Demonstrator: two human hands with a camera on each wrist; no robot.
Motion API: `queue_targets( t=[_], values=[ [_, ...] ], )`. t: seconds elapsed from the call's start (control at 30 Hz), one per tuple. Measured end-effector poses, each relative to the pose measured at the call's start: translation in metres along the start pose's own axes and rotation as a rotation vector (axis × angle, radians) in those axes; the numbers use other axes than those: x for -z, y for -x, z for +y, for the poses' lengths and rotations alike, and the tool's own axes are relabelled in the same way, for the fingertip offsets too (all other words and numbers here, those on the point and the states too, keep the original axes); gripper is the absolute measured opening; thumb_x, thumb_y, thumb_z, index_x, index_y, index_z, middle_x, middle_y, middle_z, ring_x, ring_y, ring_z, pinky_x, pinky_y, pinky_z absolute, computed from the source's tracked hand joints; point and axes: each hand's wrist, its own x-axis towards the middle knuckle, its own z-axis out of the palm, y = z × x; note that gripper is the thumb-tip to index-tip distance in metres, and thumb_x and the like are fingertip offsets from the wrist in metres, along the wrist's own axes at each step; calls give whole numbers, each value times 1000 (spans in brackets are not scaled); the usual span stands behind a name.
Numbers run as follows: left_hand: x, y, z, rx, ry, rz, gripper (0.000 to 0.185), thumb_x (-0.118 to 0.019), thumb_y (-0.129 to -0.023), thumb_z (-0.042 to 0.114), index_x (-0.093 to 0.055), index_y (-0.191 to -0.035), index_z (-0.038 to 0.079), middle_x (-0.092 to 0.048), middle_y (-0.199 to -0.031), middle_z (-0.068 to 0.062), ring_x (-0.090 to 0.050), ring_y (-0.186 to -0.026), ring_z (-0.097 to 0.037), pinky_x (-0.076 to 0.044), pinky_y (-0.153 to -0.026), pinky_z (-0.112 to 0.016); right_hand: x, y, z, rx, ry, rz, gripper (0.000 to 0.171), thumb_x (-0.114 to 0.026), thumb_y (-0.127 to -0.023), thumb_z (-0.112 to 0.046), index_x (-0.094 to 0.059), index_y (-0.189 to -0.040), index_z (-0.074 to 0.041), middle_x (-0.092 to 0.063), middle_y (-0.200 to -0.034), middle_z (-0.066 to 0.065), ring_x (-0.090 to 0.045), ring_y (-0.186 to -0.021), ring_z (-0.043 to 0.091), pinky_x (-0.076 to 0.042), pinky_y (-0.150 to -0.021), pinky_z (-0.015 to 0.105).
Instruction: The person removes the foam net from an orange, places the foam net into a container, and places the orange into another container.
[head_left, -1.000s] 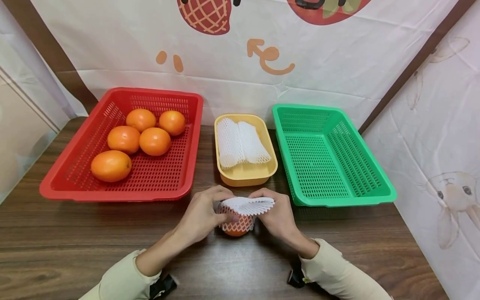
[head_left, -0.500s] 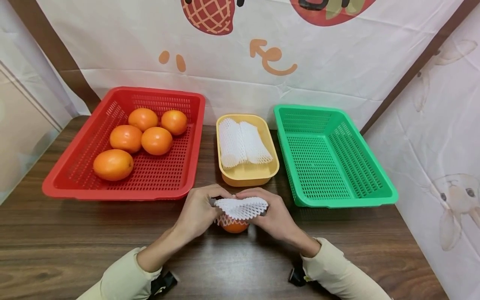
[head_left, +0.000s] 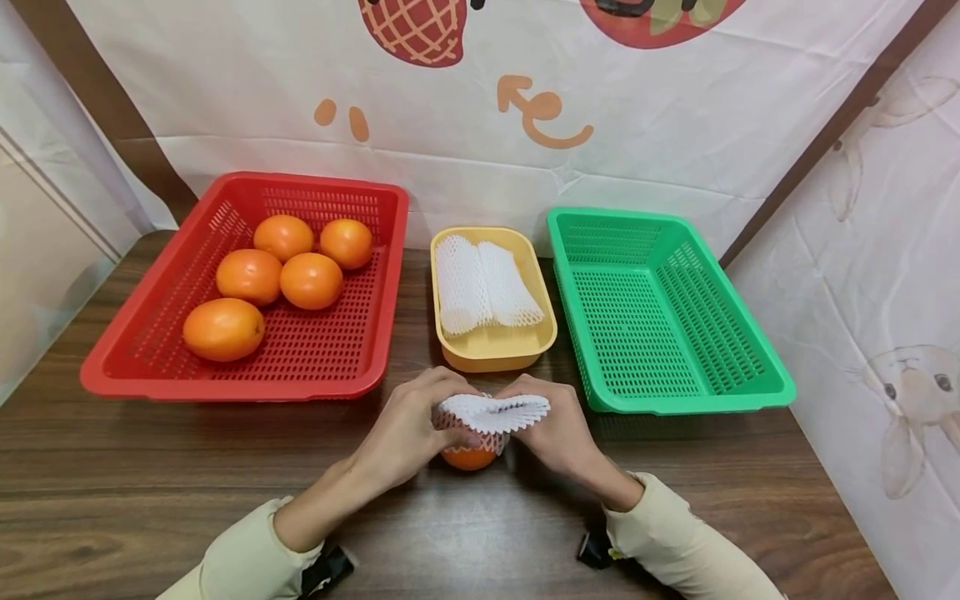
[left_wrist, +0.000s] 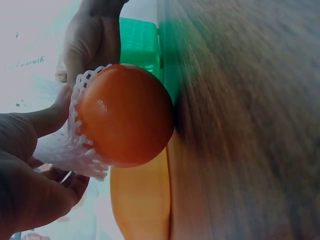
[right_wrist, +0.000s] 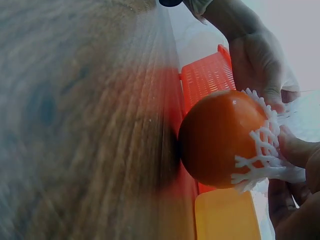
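Observation:
An orange [head_left: 468, 460] sits on the table between my hands, with a white foam net sleeve [head_left: 491, 410] over its top. In both wrist views the lower part of the orange [left_wrist: 127, 117] is bare, and the net's edge [right_wrist: 265, 150] runs around its upper part. My left hand [head_left: 405, 425] pinches the sleeve from the left, thumb in front. On the other side my right hand [head_left: 558, 427] grips the sleeve's opposite edge; the net partly hides its fingertips in the head view. The sleeve's upper end stands open above the fruit.
A red basket [head_left: 240, 390] with several oranges [head_left: 311, 282] stands at the left. Behind my hands is a yellow container [head_left: 495, 354] holding white foam nets [head_left: 491, 283]. At the right stands a green basket [head_left: 637, 333]. A printed cloth [head_left: 450, 183] hangs behind them.
My right hand has shifted left and then back right, and the sleeve narrowed and spread again. The net covers less of the orange's front than a second ago.

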Motion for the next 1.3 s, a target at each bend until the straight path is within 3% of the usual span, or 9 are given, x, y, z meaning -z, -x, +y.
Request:
queue_targets(
  t=[0.23, 0.43, 0.5, 0.63, 0.8, 0.9, 1.1, 1.3],
  values=[
    [0, 0, 1, 24, -23, 39, 31, -89, -60, 6, -72, -85, 14, -64, -90, 10, -58, -88, -8, -49, -78, -30, 0, 0, -1, -5, 2, 2, 22, -72, -69, 16, -70, -85, 0, -69, -81, 9, -65, -76, 16, -52, -68, 27],
    [1, 1, -3, -29, 2, 117, 43, -74, -57, -22, -72, -82, 13, -66, -83, 10, -59, -80, -7, -50, -70, -26, -2, 1, 2, -25, -145, -43, 32, -72, -72, 17, -67, -101, 5, -67, -101, 16, -62, -96, 23, -50, -83, 29],
    [1, 1, -4, -38, 13, 128, 44, -72, -57, -23, -72, -83, 13, -65, -82, 9, -59, -78, -7, -50, -68, -26, -2, 1, 1, -45, -171, -64, 35, -73, -72, 15, -65, -105, 5, -66, -105, 16, -61, -100, 23, -48, -86, 29],
    [2, 1, -6, -36, 31, 127, 37, -79, -61, -15, -71, -82, 15, -65, -81, 9, -59, -76, -7, -51, -65, -26, -2, 1, -2, -86, -104, -78, 33, -78, -72, 8, -68, -102, 1, -68, -98, 9, -62, -92, 15, -51, -80, 28],
    [2, 0, -4, 6, 26, 90, 38, -82, -62, -12, -70, -87, 13, -64, -86, 6, -60, -83, -9, -51, -73, -30, -2, 2, -3, -110, -55, -37, 27, -77, -70, 12, -70, -94, 2, -69, -89, 8, -61, -83, 12, -53, -71, 29],
    [2, -1, -4, 48, 4, 69, 38, -87, -62, -2, -70, -94, 11, -62, -91, 4, -57, -88, -12, -48, -76, -33, -3, 2, -4, -142, -32, -4, 25, -78, -70, 11, -70, -93, 3, -70, -89, 10, -63, -84, 12, -53, -72, 31],
    [0, 0, -6, 173, -42, -41, 68, -93, -55, 23, -62, -113, 9, -57, -100, 1, -51, -94, -16, -44, -81, -37, -4, 1, -5, -229, -22, 13, 27, -79, -74, 3, -70, -99, 2, -71, -95, 9, -65, -90, 13, -53, -76, 32],
    [-2, 0, -6, 246, -36, -124, 87, -95, -53, 26, -49, -123, 4, -56, -106, -4, -52, -101, -21, -43, -88, -40, -2, 0, -2, -317, -119, 16, 27, -78, -76, 3, -68, -102, 4, -71, -95, 11, -66, -88, 14, -55, -75, 36]
  ],
)
